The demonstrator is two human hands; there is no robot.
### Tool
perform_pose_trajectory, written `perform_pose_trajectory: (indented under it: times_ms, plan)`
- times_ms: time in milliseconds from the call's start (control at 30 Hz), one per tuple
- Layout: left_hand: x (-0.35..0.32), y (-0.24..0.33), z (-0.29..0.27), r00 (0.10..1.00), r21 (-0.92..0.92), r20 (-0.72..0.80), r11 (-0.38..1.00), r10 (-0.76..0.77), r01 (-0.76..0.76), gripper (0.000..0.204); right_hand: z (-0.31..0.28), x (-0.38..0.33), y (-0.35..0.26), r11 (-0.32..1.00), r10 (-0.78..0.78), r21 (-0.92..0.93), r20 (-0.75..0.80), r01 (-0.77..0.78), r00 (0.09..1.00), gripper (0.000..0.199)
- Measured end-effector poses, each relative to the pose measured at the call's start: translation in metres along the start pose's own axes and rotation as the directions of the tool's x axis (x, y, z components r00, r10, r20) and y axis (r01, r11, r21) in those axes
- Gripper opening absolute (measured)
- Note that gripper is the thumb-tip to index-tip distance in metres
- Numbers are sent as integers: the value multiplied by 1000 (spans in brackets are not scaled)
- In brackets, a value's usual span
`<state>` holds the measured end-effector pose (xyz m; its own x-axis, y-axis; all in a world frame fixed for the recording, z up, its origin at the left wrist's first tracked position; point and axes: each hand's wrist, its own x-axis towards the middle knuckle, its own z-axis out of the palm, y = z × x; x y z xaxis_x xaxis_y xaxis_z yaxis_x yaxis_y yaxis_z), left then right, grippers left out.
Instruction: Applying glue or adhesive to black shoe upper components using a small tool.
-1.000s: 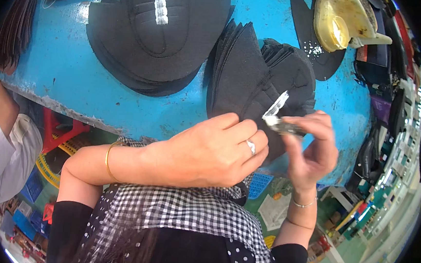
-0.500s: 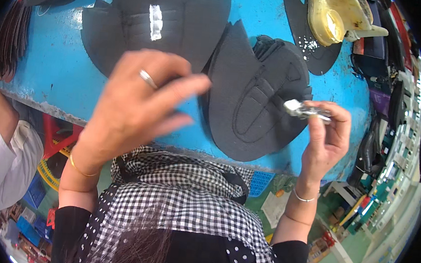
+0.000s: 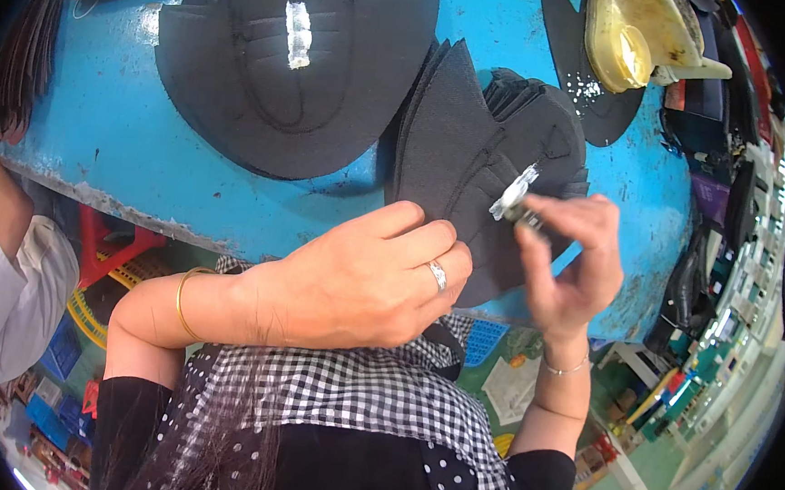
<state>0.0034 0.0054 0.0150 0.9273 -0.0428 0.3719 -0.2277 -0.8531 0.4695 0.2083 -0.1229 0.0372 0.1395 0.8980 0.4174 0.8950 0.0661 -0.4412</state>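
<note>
My right hand [image 3: 583, 258] pinches a small brush [image 3: 527, 220] with a dark, shiny handle. The brush is at a white pasty strip [image 3: 514, 192] on the top piece of a stack of black shoe uppers [image 3: 445, 148]. Curled over the stack's near left edge is my left hand [image 3: 381, 276], closed with fingertips hidden. Further left lies another fanned stack of black uppers [image 3: 245, 135], with stitched curves and a similar white strip [image 3: 298, 36] on top.
A yellowish, stained container [image 3: 625, 47] stands at the far right beside a black piece spotted with white [image 3: 593, 104]. Dark pieces [image 3: 18, 73] hang over the blue table [image 3: 91, 124] at far left. Another person's arm [image 3: 4, 209] is at the left edge.
My left hand has come down and right onto the near edge of the right stack. My right hand has moved left with the brush, and a white strip now shows there.
</note>
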Motion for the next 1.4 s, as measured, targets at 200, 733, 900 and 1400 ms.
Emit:
perform_pose_trajectory:
  times_ms: [200,733,900,1400]
  plan:
    - [11,3,-2,1000,63,24,998,-9,7,29,-17,5,18,880,355,403,-210,-250,911,17]
    - [-15,-31,-46,956,-56,-154,968,-250,244,52,-40,80,180,936,234,-210,-228,-282,945,25]
    - [-9,-9,5,994,-92,-102,995,-43,33,39,-47,64,127,825,505,406,-218,-393,835,21]
    - [2,4,14,996,-2,-76,999,-55,55,35,3,9,26,971,214,133,-107,-199,971,26]
